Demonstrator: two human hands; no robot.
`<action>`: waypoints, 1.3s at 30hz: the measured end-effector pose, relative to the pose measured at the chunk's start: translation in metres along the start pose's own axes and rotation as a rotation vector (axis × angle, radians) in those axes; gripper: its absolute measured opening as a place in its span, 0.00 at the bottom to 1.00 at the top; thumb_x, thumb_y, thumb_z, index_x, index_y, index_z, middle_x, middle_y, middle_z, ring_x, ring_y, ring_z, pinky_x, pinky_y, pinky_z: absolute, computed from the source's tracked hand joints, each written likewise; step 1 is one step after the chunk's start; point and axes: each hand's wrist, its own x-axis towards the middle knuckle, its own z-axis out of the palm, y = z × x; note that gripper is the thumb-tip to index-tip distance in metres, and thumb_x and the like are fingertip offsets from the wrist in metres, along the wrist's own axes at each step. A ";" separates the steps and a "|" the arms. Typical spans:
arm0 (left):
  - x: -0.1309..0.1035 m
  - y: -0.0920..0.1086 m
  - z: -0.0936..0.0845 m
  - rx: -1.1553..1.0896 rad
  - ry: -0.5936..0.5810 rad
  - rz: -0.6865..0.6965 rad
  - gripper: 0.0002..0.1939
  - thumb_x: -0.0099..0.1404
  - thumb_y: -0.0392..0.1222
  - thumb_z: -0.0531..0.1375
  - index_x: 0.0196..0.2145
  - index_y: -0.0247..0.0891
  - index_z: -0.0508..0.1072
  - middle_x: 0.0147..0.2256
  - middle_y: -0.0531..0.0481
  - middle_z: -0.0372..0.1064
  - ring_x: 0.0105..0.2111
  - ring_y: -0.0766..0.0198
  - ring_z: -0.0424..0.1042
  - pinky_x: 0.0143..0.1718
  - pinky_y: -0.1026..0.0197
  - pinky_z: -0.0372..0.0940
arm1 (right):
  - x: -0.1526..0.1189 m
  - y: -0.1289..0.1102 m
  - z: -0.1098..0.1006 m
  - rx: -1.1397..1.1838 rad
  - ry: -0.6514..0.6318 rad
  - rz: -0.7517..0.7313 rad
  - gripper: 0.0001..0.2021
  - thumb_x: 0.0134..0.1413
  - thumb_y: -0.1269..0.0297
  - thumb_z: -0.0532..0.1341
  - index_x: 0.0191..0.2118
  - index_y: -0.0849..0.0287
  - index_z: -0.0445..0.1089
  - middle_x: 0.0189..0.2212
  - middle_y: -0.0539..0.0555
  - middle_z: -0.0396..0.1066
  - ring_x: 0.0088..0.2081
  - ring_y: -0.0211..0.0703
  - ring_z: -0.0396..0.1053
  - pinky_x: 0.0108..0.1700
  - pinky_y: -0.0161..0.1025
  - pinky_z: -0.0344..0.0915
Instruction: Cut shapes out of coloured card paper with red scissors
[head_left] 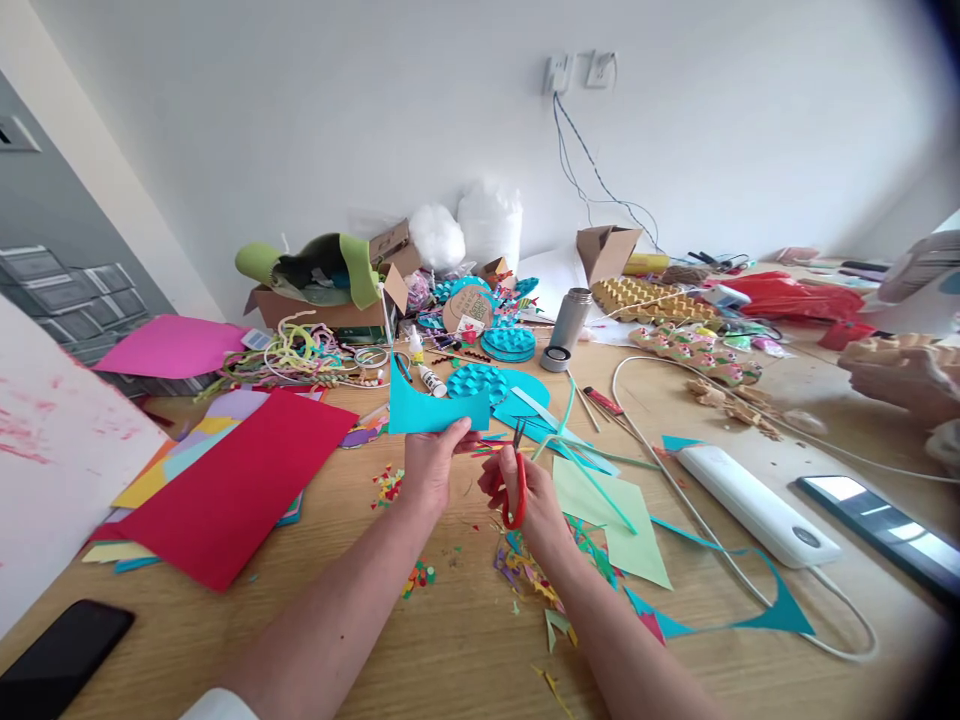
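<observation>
In my left hand (pixel 435 460) is a piece of blue paper (pixel 435 410) with a curved cut-out along its top, pinched at its lower right between thumb and fingers. My right hand (pixel 529 490) is wrapped round red-handled scissors (pixel 516 485), whose blades point up and away, a little right of the paper and apart from it. Beyond the hands lie blue textured discs (pixel 477 382). Light green paper (pixel 615 520) and blue strips lie to the right of my right hand. Small coloured scraps are scattered below the hands.
Red paper (pixel 240 480) tops a stack at left, near a black phone (pixel 64 655). A grey bottle (pixel 571 320) stands behind. At right are a white power bank (pixel 757 505), a cable and another phone (pixel 885 525). Another person's hand (pixel 896 375) is at far right.
</observation>
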 end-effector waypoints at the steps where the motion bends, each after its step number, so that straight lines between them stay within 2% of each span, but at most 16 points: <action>1: 0.001 -0.001 0.001 -0.011 0.003 -0.009 0.13 0.42 0.39 0.70 0.27 0.34 0.74 0.24 0.50 0.75 0.23 0.60 0.75 0.29 0.59 0.70 | 0.000 0.001 0.000 -0.029 -0.030 0.011 0.29 0.53 0.35 0.52 0.28 0.61 0.67 0.19 0.52 0.67 0.19 0.34 0.62 0.19 0.31 0.59; 5: -0.001 -0.003 0.001 -0.039 0.019 -0.048 0.12 0.44 0.38 0.69 0.27 0.32 0.73 0.25 0.47 0.76 0.26 0.57 0.77 0.32 0.56 0.71 | -0.003 0.001 0.001 -0.155 -0.121 0.062 0.31 0.55 0.34 0.49 0.24 0.61 0.64 0.15 0.50 0.65 0.15 0.32 0.58 0.18 0.30 0.54; 10: -0.007 -0.005 0.003 -0.049 0.075 -0.111 0.13 0.45 0.39 0.68 0.28 0.31 0.73 0.25 0.43 0.76 0.28 0.55 0.78 0.33 0.57 0.71 | -0.006 0.000 0.005 -0.221 -0.159 0.081 0.30 0.54 0.33 0.50 0.23 0.60 0.63 0.13 0.49 0.64 0.14 0.33 0.59 0.17 0.30 0.54; 17: -0.015 -0.009 0.008 -0.044 0.129 -0.122 0.15 0.44 0.40 0.69 0.29 0.32 0.72 0.24 0.47 0.76 0.26 0.58 0.77 0.32 0.58 0.71 | -0.005 0.008 0.004 -0.265 -0.158 0.007 0.28 0.57 0.38 0.52 0.21 0.59 0.62 0.13 0.49 0.65 0.13 0.32 0.57 0.17 0.30 0.53; 25: -0.014 -0.007 0.008 -0.011 0.158 -0.111 0.12 0.44 0.38 0.68 0.27 0.32 0.72 0.23 0.46 0.76 0.24 0.57 0.77 0.28 0.59 0.71 | -0.007 0.010 0.005 -0.272 -0.162 -0.007 0.26 0.59 0.41 0.52 0.22 0.59 0.61 0.15 0.49 0.66 0.16 0.33 0.59 0.19 0.30 0.54; 39: -0.016 -0.010 0.009 0.034 0.144 -0.077 0.12 0.44 0.40 0.68 0.27 0.34 0.73 0.25 0.47 0.76 0.27 0.54 0.77 0.31 0.56 0.71 | -0.005 0.012 0.005 -0.315 -0.125 -0.045 0.27 0.57 0.39 0.53 0.20 0.58 0.60 0.13 0.49 0.65 0.15 0.35 0.60 0.18 0.31 0.53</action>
